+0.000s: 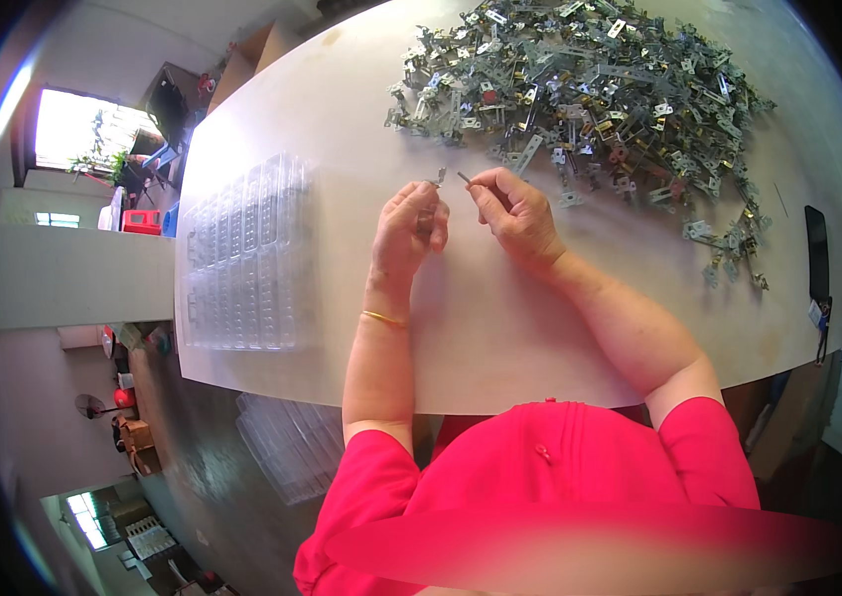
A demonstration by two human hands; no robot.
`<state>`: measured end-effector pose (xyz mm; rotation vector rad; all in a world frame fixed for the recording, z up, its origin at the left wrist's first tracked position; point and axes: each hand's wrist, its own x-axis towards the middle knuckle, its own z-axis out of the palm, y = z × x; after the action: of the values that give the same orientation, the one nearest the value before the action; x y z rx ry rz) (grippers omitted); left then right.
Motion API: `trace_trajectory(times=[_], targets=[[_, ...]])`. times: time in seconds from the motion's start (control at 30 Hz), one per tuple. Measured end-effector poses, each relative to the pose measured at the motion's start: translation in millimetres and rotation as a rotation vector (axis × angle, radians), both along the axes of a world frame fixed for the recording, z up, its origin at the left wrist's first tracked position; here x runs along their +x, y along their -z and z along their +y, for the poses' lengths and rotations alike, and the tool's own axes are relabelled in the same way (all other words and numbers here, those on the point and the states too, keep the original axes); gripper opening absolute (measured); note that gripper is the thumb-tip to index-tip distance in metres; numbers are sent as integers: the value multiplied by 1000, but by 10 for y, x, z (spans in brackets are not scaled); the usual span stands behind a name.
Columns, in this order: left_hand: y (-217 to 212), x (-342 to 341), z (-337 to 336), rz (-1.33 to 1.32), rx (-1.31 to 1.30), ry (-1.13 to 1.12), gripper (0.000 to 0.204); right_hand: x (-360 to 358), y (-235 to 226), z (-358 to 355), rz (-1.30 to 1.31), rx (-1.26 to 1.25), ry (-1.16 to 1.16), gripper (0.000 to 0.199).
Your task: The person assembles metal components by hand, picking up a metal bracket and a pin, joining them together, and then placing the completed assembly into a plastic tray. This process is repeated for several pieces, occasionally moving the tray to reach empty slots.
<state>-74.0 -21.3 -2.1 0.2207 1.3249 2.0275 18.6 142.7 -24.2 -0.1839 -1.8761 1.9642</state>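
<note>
Over the middle of the table, my left hand (pixel 409 226) is closed in a pinch on a small metal bracket (pixel 441 176), whose tip stands up past the fingertips. Just to its right, my right hand (pixel 518 219) pinches a thin, short dark metal pin (pixel 463 178) pointing toward the bracket. A narrow gap separates the two parts. Beyond my hands lies a large heap of small metal brackets (pixel 580 79), silvery with some brass-coloured bits, and its near edge comes close to my right hand.
A stack of clear plastic trays (pixel 247 258) rests on the table's left side, and more clear trays (pixel 292 447) are below the table edge. A smaller cluster of brackets (pixel 734 243) trails off right. A dark phone-like slab (pixel 817 253) lies near the right edge of the pale table (pixel 342 99).
</note>
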Motion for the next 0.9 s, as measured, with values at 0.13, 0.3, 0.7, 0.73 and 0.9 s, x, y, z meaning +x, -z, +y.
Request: trace_trajectory(times=[0.13,0.3,0.7,0.73,0.9], targets=[[2,35,-1,17,-62,49,21,2,2,-17,15,63,4,9],[-43,68,19,27,-113,49,21,23,-24,-22,12,100,-3,10],[-102,116,0,278,-372,37,21,46,-95,-33,-26,70,-73,16],[-96,116,0,277,-375,52,21,48,-97,-29,-23,53,-90,16],[-108,133,7,336,-447,90,22,28,-30,-25,-9,36,-112,14]])
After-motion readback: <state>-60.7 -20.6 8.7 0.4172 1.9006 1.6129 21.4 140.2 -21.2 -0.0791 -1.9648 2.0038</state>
